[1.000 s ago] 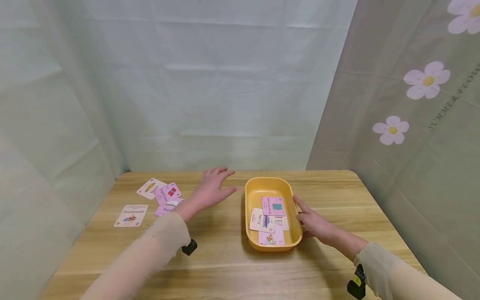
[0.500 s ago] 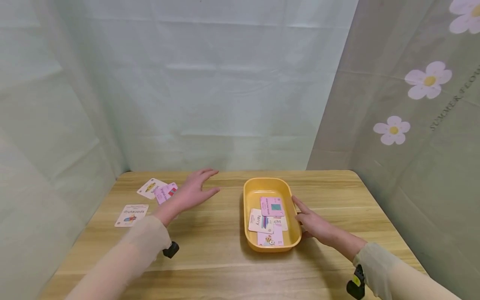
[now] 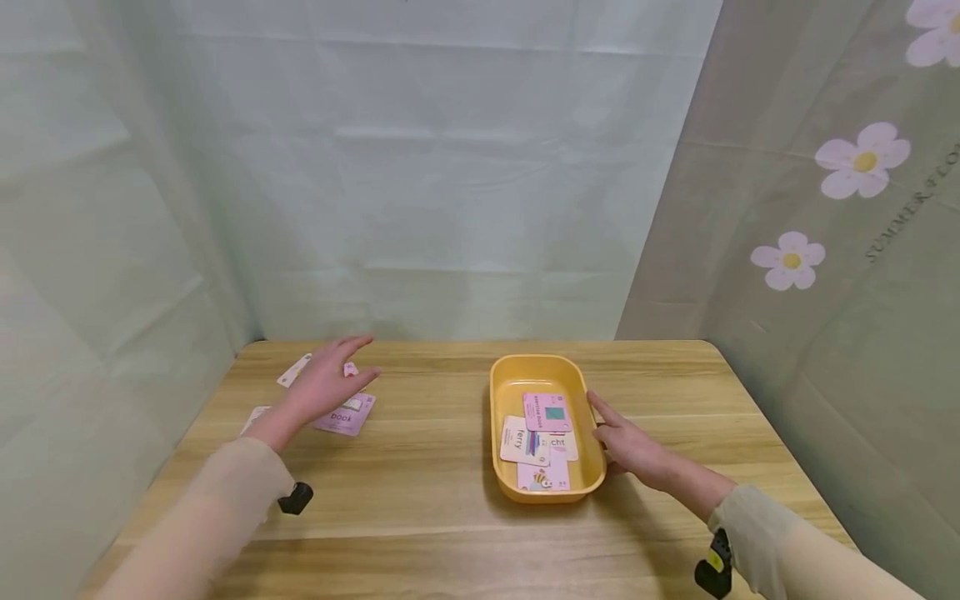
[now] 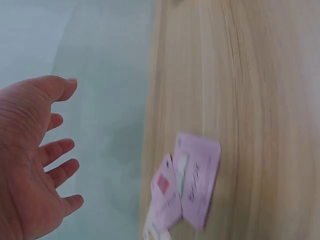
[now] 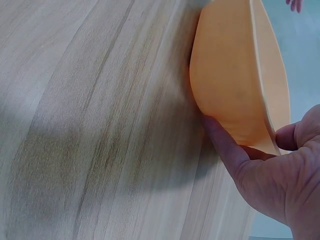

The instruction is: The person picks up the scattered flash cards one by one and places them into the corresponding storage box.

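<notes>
My left hand [image 3: 326, 383] hovers over the loose picture cards at the table's left, fingers apart and nothing held. Below it lies a purple "book" card [image 3: 348, 417]; in the left wrist view another purple card [image 4: 165, 192] with a red picture overlaps it. A white card [image 3: 291, 371] is half hidden behind the hand, and another white card [image 3: 255, 414] shows only a corner by the wrist. My right hand [image 3: 633, 450] rests against the outer right side of a yellow plastic tray [image 3: 498, 392], fingertips by the rim and one digit low on the wall [image 5: 225, 65].
Inside the tray lie several cards, among them a purple "exercise book" card [image 3: 546, 412], a white "ferry" card [image 3: 525, 442] and a bee card [image 3: 543, 473]. The wooden table [image 3: 420, 517] is bounded by a pale curtain [image 3: 465, 208] at the back and sides.
My left hand has moved left, away from the tray to above the loose cards, uncovering the "book" card and covering parts of the others. The right hand stays at the tray.
</notes>
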A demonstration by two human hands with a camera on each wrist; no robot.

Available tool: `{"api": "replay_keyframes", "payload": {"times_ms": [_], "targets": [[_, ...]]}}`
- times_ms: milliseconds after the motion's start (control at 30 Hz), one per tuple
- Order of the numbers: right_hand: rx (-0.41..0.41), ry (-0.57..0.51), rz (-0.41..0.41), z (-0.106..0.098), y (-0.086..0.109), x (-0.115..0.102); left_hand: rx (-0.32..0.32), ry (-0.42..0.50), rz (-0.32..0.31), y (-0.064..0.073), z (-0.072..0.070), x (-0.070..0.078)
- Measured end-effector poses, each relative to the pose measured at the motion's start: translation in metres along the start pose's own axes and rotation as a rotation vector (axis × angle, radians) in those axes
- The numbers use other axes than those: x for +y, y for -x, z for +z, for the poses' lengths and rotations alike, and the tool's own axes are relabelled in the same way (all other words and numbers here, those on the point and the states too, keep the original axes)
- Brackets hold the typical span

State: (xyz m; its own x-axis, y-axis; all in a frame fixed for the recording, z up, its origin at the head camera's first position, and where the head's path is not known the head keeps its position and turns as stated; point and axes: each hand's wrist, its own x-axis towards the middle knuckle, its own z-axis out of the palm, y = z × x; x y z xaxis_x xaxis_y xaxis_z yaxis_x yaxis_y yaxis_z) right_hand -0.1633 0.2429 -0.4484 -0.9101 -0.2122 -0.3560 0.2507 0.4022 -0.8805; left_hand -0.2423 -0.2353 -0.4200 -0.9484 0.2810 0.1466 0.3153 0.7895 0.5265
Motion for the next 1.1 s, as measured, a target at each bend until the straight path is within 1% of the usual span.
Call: {"api": "replay_keyframes", "payload": {"times_ms": [200,300,600,767,933,1100], "targets": [[0.002,-0.008,-0.006,-0.002,-0.001,0.003,-0.006,-0.023,-0.079,0.007,-0.006,-0.028],[-0.001,-0.01,-0.008,-0.002,-0.001,0.003,-0.012,-0.023,-0.112,0.009,-0.008,-0.038],[0.003,-0.02,-0.007,-0.001,-0.001,0.004,-0.019,-0.068,-0.156,0.014,-0.014,-0.062],[0.008,-0.015,-0.004,0.0,-0.002,0.004,-0.039,-0.104,-0.182,0.014,-0.012,-0.074],[0.007,-0.013,-0.002,0.001,-0.002,0.003,-0.074,-0.164,-0.201,0.014,-0.006,-0.085],[0.008,-0.003,0.002,0.002,-0.001,0.002,-0.099,-0.178,-0.22,0.013,0.0,-0.09]]}}
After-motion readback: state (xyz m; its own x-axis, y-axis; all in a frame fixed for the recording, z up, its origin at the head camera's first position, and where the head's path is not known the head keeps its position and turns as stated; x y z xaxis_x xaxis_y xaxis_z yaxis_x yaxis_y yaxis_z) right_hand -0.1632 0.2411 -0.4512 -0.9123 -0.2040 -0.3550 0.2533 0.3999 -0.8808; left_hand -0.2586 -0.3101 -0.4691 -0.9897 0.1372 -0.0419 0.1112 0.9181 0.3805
